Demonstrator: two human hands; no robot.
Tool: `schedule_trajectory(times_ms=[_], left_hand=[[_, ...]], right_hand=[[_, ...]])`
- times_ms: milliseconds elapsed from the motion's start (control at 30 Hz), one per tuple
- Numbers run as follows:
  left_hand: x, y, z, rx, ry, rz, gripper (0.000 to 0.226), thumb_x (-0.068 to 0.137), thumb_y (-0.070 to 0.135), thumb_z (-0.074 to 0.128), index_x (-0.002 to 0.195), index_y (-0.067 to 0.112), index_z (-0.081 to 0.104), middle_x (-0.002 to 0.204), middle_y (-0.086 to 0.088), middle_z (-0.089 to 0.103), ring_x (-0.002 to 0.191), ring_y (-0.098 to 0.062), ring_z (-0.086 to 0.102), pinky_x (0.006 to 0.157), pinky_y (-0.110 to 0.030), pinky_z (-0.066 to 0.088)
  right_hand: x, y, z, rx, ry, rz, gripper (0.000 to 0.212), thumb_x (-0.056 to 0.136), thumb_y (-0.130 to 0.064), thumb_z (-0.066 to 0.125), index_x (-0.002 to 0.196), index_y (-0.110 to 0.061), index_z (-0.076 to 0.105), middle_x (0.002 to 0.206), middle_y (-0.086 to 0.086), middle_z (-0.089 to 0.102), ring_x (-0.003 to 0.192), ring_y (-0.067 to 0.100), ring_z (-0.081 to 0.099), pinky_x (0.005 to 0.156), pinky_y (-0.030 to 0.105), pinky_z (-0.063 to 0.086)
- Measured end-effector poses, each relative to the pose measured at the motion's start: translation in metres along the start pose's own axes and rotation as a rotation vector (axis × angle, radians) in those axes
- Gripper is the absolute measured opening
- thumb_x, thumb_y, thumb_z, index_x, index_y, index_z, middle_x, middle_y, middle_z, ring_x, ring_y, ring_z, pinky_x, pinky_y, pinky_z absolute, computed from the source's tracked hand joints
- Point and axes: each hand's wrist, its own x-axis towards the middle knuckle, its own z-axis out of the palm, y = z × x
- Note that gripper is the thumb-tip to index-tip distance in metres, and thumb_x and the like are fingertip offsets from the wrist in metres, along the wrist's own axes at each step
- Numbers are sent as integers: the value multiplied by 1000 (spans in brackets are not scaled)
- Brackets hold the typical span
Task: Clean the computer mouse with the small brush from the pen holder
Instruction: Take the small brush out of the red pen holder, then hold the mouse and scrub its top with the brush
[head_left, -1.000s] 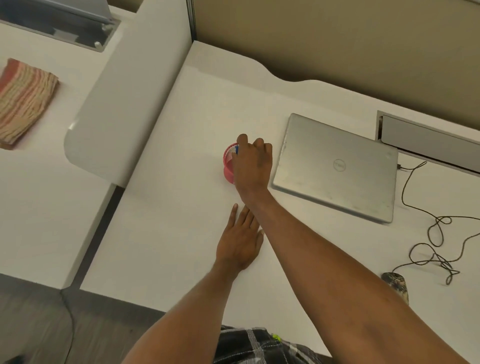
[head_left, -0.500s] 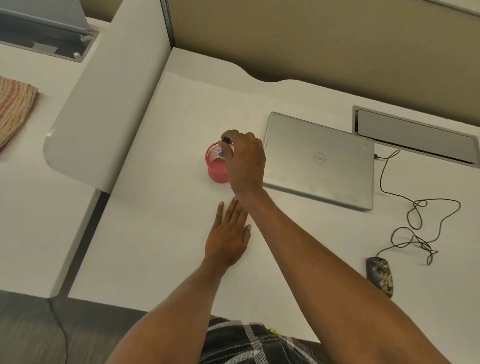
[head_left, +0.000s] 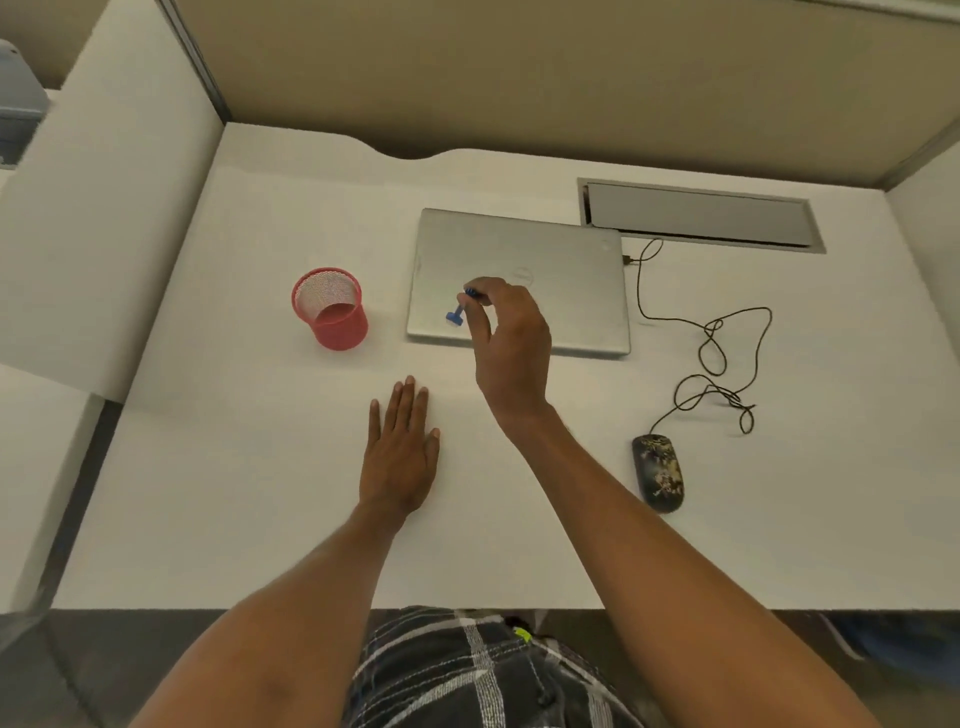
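Observation:
My right hand (head_left: 511, 345) pinches a small blue brush (head_left: 460, 309) between thumb and fingertips, above the front left part of the closed laptop. The brush head points down and to the left. The red mesh pen holder (head_left: 332, 312) stands upright to the left of the laptop, apart from the hand. The dark patterned computer mouse (head_left: 658, 472) lies on the desk at the right, with its cable looping behind it. My left hand (head_left: 400, 452) rests flat on the white desk (head_left: 234, 493), fingers straight.
A closed silver laptop (head_left: 545, 280) lies mid-desk. The mouse cable (head_left: 717, 358) coils to its right. A grey cable hatch (head_left: 698, 215) sits at the back right. Partition walls rise behind and at the left.
My right hand has come away from the pen holder with the blue brush and moved right, over the laptop. The camera has swung right. My left hand stays flat on the desk.

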Motion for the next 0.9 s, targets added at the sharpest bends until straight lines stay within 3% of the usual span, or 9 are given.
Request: schedule_trajectory(times_ms=[267, 433, 633, 733, 900], left_hand=[[-6, 56, 4, 74, 15, 80, 63, 111, 37, 25, 167, 13, 7, 175, -6, -5, 162, -20, -8, 131, -48, -6], [-6, 93, 14, 85, -5, 112, 63, 111, 40, 22, 167, 15, 4, 175, -4, -8, 161, -18, -13, 129, -43, -13], [-4, 156, 33, 35, -48, 183, 65, 111, 44, 21, 167, 17, 2, 175, -3, -9, 159, -14, -17, 127, -39, -17], [-5, 187, 44, 28, -76, 249, 69, 110, 51, 21, 167, 17, 3, 175, -3, -8, 160, -15, -15, 129, -43, -14], [-10, 224, 60, -6, -117, 357, 87, 102, 73, 19, 167, 18, 3, 175, -1, -6, 159, -13, -17, 129, -51, -10]], right_hand=[[-53, 70, -72, -43, 34, 101, 9, 98, -20, 66, 106, -18, 70, 96, -6, 72, 90, 13, 63, 78, 30, 52], [-75, 104, -110, -73, 66, 162, 10, 98, -25, 66, 107, -20, 70, 97, -7, 72, 91, 10, 62, 77, 20, 44], [-92, 149, -159, -56, 129, 248, 13, 97, -20, 68, 108, -16, 72, 101, -4, 73, 93, 11, 64, 82, 24, 50], [-100, 173, -187, -44, 164, 301, 14, 97, -22, 68, 109, -15, 72, 101, -2, 73, 94, 14, 66, 82, 26, 51], [-116, 208, -228, -80, 196, 344, 16, 98, -24, 68, 111, -15, 71, 103, -1, 73, 92, 13, 65, 79, 17, 47]])
